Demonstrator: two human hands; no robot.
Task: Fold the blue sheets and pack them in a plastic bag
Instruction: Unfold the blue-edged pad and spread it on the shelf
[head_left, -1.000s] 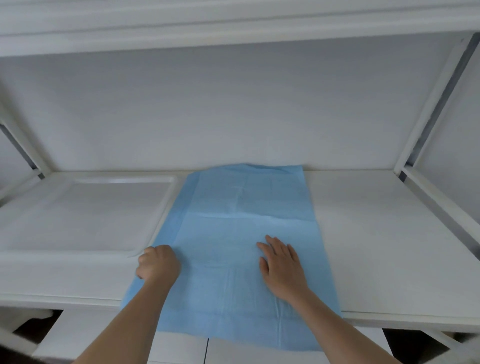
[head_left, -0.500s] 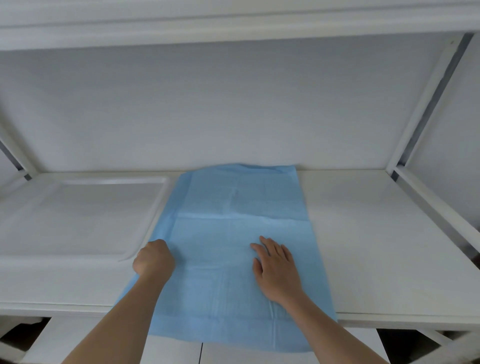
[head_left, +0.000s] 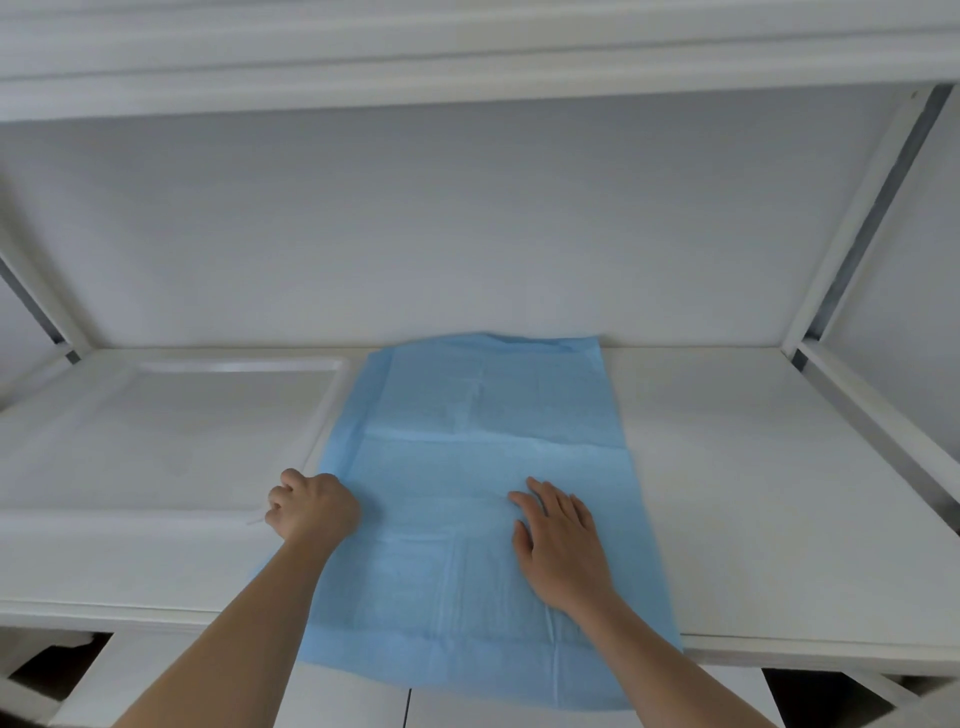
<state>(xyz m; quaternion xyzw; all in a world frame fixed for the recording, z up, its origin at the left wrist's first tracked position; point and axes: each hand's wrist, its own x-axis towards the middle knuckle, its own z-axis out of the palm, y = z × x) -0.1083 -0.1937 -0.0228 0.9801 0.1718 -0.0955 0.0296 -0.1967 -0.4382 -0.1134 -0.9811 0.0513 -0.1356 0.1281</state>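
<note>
A blue sheet lies flat on the white shelf, running from the back wall to the front edge, where its near end hangs over. Creases cross it. My left hand is curled in a fist at the sheet's left edge and seems to grip that edge; its fingertips are hidden. My right hand presses flat on the sheet's near right part, fingers straight and spread.
A clear flat plastic piece with a raised rim lies on the shelf left of the sheet, touching my left hand's side. White uprights frame the bay, and an upper shelf hangs overhead.
Both hands stay nearly where they were on the sheet. The view has shifted slightly; the sheet lies the same.
</note>
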